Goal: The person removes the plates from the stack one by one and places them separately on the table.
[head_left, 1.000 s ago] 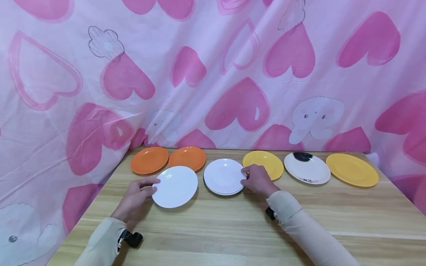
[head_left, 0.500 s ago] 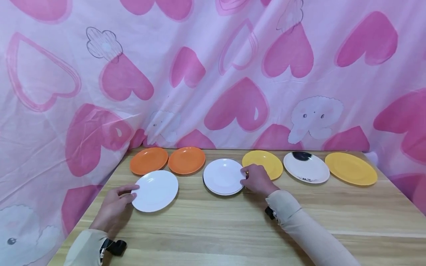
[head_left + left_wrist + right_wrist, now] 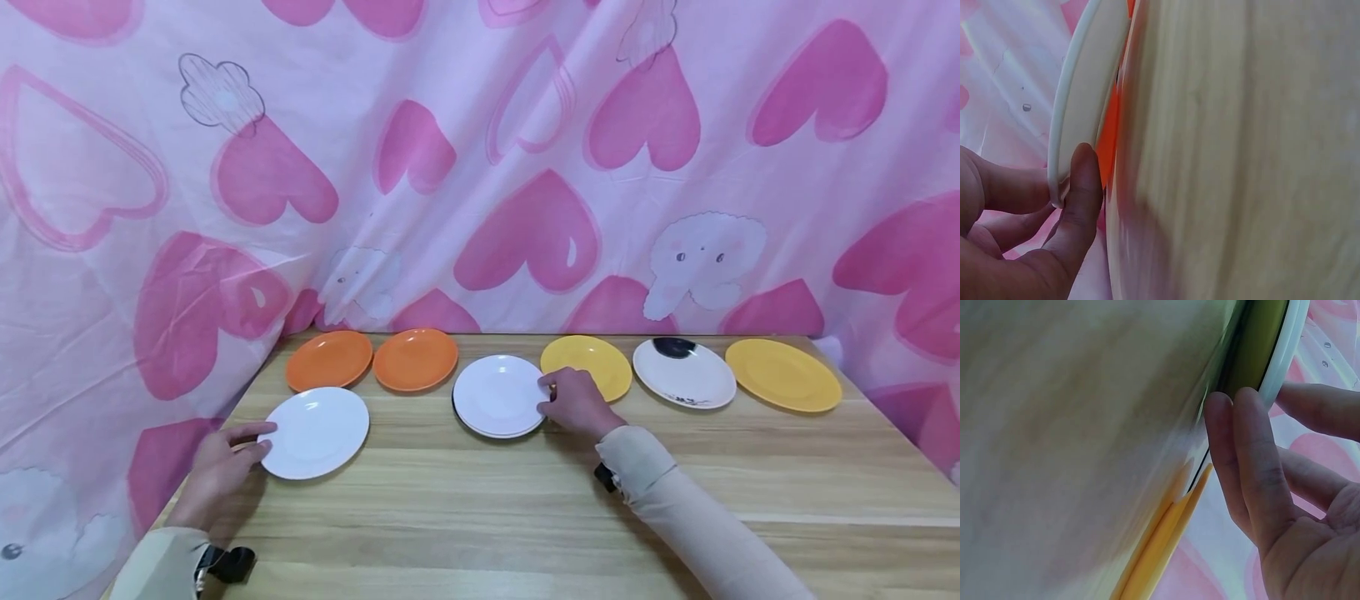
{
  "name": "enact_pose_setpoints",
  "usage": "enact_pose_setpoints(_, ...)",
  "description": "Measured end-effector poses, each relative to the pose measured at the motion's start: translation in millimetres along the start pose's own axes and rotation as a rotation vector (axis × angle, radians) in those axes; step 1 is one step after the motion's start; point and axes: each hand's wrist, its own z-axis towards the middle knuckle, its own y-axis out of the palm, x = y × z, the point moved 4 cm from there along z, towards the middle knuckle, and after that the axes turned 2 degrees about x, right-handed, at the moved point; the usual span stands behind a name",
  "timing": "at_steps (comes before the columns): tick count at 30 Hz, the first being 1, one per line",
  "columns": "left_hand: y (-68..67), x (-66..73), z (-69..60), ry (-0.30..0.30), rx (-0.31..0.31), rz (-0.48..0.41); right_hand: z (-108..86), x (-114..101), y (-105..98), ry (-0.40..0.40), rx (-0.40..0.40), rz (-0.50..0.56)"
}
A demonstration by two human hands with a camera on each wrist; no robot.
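Note:
My left hand (image 3: 222, 471) pinches the left rim of a white plate (image 3: 313, 433). In the left wrist view, the plate's pale underside (image 3: 1088, 87) shows clear of the tabletop, with one digit under the rim and others above. At the middle of the table, my right hand (image 3: 576, 404) grips the right rim of another white plate (image 3: 498, 396). A dark edge shows below this plate at its left, so something lies under it. The right wrist view has the right hand's fingers (image 3: 1260, 462) against its rim and a yellowish-green underside.
Two orange plates (image 3: 328, 361) lie at the back left. A yellow plate (image 3: 588, 362) is just behind the right hand. Farther right are a white plate with a black patch (image 3: 684, 379) and a second yellow plate (image 3: 783, 375). A pink heart-print cloth (image 3: 525, 233) hangs behind the wooden table (image 3: 465, 533).
The left hand has carried its white plate leftward and slightly nearer, away from the middle plate and in front of the orange plates. The right hand keeps its place on the middle white plate.

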Motion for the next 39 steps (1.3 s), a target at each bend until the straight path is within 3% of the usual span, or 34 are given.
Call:
enact_pose_setpoints(6,-7.1,-3.8,0.8,0.027,0.029,0.099,-1.3,-1,1,0.015,-0.01,-0.002)
enact_pose_setpoints(12,-9.9,-6.6,-0.1,0.065,0.018,0.125,-1.3,-2,0,0.042,-0.015,0.009)
enact_pose_setpoints(16,-12.1,-8.2,-1.3,0.053,0.011,0.129,-0.3,-2,0,0.032,-0.013,0.011)
enact_pose_setpoints(22,-17.0,-7.8,-2.0,0.025,0.027,0.207,-1.2,-2,1,0.035,-0.013,0.018)
enact_pose_setpoints(30,-23.2,-5.4,1.3,0.066,0.079,0.275,-1.4,-2,0,0.022,0.002,0.022)
enact_pose_setpoints(39,-27.3,-7.6,7.7,0.058,0.085,0.293,-0.8,0,2,0.042,-0.006,0.034)
